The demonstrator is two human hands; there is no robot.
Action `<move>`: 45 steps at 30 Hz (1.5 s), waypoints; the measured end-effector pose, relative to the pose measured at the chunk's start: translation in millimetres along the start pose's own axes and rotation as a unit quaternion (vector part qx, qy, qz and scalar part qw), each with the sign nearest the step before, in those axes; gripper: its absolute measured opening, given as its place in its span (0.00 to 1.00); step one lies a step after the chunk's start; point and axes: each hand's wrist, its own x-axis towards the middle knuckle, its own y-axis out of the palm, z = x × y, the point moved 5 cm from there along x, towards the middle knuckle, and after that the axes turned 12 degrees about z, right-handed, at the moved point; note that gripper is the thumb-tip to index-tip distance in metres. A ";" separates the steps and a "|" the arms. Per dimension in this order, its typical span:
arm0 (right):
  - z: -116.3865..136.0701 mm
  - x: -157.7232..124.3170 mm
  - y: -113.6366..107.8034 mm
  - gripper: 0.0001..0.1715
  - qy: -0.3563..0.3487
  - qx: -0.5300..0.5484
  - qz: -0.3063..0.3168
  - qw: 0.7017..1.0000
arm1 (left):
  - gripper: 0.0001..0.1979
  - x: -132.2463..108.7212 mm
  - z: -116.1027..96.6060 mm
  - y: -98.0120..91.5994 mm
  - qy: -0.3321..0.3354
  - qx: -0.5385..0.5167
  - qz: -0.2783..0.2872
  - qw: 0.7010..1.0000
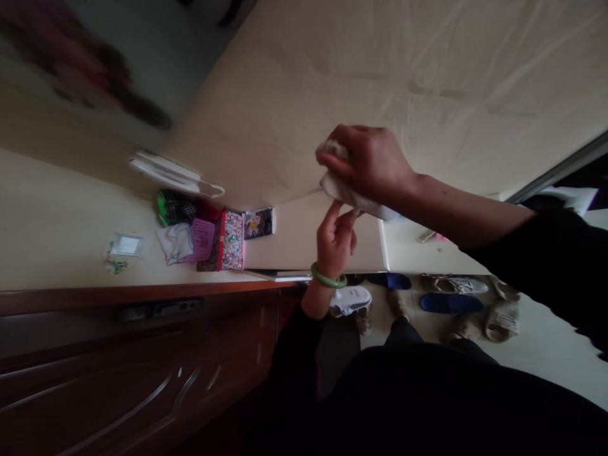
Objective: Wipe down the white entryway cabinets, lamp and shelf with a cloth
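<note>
Cloth point(342, 193) sat at the edge of the bed point(427, 76), right hand point(370, 161) over it, left hand point(336, 244) under. Shoes point(451, 303) were on the floor point(546, 342) beside the bed, bags point(204, 237) off its corner.

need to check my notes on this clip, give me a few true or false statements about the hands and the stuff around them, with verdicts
1. The left hand wears a green bangle. True.
2. The right hand is empty. False: its grip is shut on a white cloth.
3. Shoes lie on the floor. True.
4. The white cloth lies flat, untouched. False: both hands hold it, by the edge of the bed.
</note>
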 end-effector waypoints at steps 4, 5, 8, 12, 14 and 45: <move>-32.0 0.0 -21.5 0.18 0.112 0.082 -0.073 0.988 | 0.19 -4.0 5.3 -1.0 -0.012 -0.012 0.007 1.000; -32.8 -4.1 -24.1 0.18 0.118 0.106 -0.091 0.983 | 0.19 -4.1 5.8 -1.2 -0.010 -0.013 0.006 1.000; -6.4 -18.6 -17.4 0.22 0.004 0.114 -0.083 0.990 | 0.20 -1.5 6.7 1.9 -0.002 -0.007 0.009 1.000; 16.9 -37.2 14.5 0.28 -0.094 0.030 -0.031 0.995 | 0.21 -0.2 6.0 7.6 0.014 -0.006 -0.003 1.000; -1.1 -44.5 25.5 0.30 -0.054 0.033 -0.050 0.997 | 0.22 -2.0 4.8 6.2 0.022 -0.012 -0.030 0.999; -19.0 -72.6 52.7 0.25 -0.060 0.036 -0.146 0.987 | 0.25 -19.5 17.2 1.3 0.018 -0.028 -0.137 0.990</move>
